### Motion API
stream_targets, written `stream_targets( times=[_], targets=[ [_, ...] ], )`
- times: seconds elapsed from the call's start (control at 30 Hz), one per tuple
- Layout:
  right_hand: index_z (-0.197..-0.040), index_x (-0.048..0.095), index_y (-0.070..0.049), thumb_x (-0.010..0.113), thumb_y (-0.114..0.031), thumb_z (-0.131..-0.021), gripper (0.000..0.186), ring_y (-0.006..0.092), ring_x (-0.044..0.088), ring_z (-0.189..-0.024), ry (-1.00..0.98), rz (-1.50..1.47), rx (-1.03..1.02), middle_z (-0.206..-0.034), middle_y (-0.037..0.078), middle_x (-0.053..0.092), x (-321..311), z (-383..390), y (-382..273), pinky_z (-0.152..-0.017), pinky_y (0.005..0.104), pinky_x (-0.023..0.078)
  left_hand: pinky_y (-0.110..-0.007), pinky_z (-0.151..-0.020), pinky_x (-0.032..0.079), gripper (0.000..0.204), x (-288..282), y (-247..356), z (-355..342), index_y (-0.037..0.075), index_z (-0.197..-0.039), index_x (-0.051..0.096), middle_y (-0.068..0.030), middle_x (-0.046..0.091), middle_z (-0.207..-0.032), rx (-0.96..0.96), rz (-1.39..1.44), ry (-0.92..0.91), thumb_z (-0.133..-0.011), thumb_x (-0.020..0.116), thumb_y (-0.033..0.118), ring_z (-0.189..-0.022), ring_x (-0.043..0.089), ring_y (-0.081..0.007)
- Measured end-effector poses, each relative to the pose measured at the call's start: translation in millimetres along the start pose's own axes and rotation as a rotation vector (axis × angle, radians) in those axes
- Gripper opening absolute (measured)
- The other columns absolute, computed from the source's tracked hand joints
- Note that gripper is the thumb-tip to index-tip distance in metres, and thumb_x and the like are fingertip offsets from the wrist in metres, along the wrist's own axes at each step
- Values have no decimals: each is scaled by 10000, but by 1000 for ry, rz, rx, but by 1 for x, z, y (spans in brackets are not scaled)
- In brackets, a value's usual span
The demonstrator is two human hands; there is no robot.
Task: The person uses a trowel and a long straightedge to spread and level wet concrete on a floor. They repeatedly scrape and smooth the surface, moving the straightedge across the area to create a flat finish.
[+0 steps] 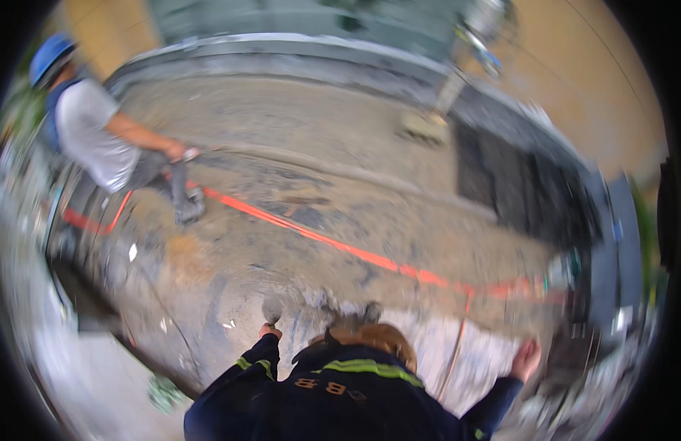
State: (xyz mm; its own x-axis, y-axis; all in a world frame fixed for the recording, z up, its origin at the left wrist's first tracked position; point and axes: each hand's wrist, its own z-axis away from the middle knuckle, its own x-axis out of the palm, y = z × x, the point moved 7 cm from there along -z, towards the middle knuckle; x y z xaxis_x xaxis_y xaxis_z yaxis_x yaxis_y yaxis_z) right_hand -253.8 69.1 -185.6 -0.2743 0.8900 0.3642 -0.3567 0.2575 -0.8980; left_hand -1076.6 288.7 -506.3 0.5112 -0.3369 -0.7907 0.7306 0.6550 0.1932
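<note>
My left hand point(270, 332) is closed around the handle of a small trowel point(272, 307) with a grey, rounded blade. The blade points away from me, just over wet-looking grey ground point(256, 283); blur hides whether it touches. Out to the right, my right hand point(526, 360) is held away from my body. No object shows in it, and motion smears its fingers. Between my hands, brown clothing point(384, 339) shows in front of my dark jacket, beside a rough strip of grey rubble point(340, 312).
An orange strip point(318, 237) crosses the ground. At left a co-worker in a blue helmet point(52, 59) is bent low, hands near a long pale pole or hose point(318, 163). A blocky tool head point(426, 126) on a pole stands far right, beside a dark patch point(528, 184).
</note>
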Motion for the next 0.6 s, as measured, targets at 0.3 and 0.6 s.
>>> stream_targets(
  times=[0.3, 0.6],
  targets=[
    [-925, 546, -2, 539, -84, -869, 100, 166, 581, -732, 378, -323, -66, -851, 94, 591, -59, 71, -47, -649, 228, 512, -327, -391, 460, 311, 38, 7, 8, -14, -904, 509, -99, 564, -561, -7, 146, -245, -625, 642, 17, -430, 561, -202],
    [-911, 553, 19, 555, -48, -850, 90, 179, 564, -701, 678, -531, -174, -791, 85, 565, -266, 149, -67, -659, 266, 522, -352, -394, 420, 425, 35, 111, -26, -81, -971, 482, -128, 559, -593, 329, 82, -113, -579, 621, 6, -444, 525, -219]
  ],
)
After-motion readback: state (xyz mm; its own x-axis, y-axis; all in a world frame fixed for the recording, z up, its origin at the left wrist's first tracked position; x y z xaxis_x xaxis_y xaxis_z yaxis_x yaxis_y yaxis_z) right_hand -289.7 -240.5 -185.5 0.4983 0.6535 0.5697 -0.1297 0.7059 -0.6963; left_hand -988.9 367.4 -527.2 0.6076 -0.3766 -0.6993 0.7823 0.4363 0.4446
